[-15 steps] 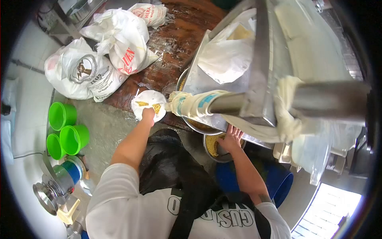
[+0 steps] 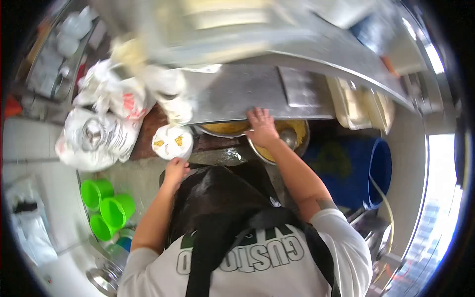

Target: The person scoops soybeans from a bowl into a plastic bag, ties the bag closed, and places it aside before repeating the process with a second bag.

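Beside the steel worktop [image 2: 237,91] sits a white container [image 2: 171,143], the left hand [image 2: 178,172] curled near it; whether that grip holds anything, I cannot tell. The right hand [image 2: 262,127], spread at the worktop's edge, seems to be bracing; any reach calls for balance.

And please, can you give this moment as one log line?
left hand: beside white container, grip unclear | right hand: spread open at edge of steel surface | metal bowl: yellow contents
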Motion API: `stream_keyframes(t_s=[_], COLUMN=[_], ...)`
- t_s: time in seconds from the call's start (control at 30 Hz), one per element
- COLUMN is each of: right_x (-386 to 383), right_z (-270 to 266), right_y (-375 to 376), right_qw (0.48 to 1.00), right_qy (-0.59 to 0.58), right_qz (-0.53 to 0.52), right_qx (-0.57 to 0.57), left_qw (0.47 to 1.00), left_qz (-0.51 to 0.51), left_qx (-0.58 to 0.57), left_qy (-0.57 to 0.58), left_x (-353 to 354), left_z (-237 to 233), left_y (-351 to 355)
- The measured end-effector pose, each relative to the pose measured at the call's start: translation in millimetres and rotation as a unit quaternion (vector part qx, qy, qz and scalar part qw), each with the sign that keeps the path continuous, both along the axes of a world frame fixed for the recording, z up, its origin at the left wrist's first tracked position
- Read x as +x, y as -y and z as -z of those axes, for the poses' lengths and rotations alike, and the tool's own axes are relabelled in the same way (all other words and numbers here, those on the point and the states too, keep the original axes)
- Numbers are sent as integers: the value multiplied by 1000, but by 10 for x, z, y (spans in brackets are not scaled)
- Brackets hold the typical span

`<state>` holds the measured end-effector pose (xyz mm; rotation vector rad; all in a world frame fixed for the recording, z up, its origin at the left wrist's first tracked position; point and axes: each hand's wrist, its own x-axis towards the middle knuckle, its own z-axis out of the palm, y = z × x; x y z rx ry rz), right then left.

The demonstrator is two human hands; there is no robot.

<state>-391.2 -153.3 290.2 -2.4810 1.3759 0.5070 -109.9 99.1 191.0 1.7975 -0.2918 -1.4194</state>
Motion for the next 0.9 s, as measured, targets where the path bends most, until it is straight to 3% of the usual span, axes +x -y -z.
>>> stream_keyframes(t_s=[0.07, 0.2, 0.27, 0.33, 0.37, 0.4, 0.47, 0.53, 0.57, 0.6, 0.63, 0.67, 0.73, 0.9], right_x=[-430, -1477, -1959, -2334, -2516, -2651, -2729, -2673, -2607, -2481, -2259, -1972, -1426, -195], right_z=[372, 1014, 1333, 1444, 1606, 1740, 1856, 2076, 2199, 2238, 2056, 1899, 1737, 1582], right_y=[-277, -1020, -1304, -1465, -1502, -1524, -1491, -1354, -1243, -1138, -1098, -1047, -990, -1009], right_qw=[989, 959, 969, 966, 970, 973, 980, 979, 973, 959, 969, 966, 980, 980], right_qy=[137, 261, 198, 132, 117, 101, 71, 65, 63, 58, 66, 63, 82, 13], right_qz=[-18, 32, 64, 135, 119, 94, 15, -71, -165, -252, -189, -210, 8, -116], right_qx=[-60, 101, 130, 176, 179, 184, 183, 182, 152, 119, 145, 139, 181, 163], left_qw=[995, 984, 977, 963, 950, 949, 923, 906, 907, 912, 917, 920, 931, 946], left_qz=[32, 59, 48, 47, 69, 28, 121, 115, 87, 120, 156, 134, 167, 130], left_qx=[-43, -68, -78, -12, -21, -3, 54, 73, 82, 78, 69, 70, 66, 84], left_qy=[82, 155, 193, 266, 305, 313, 360, 400, 404, 383, 360, 362, 318, 286], left_x=[-95, -242, -337, -441, -419, -458, -583, -685, -667, -634, -603, -568, -447, -71], left_z=[-224, -486, -619, -749, -660, -741, -900, -957, -938, -906, -884, -847, -778, -670], left_y=[-92, -422, -578, -848, -1037, -1209, -1369, -1511, -1568, -1619, -1660, -1698, -1778, -2286])
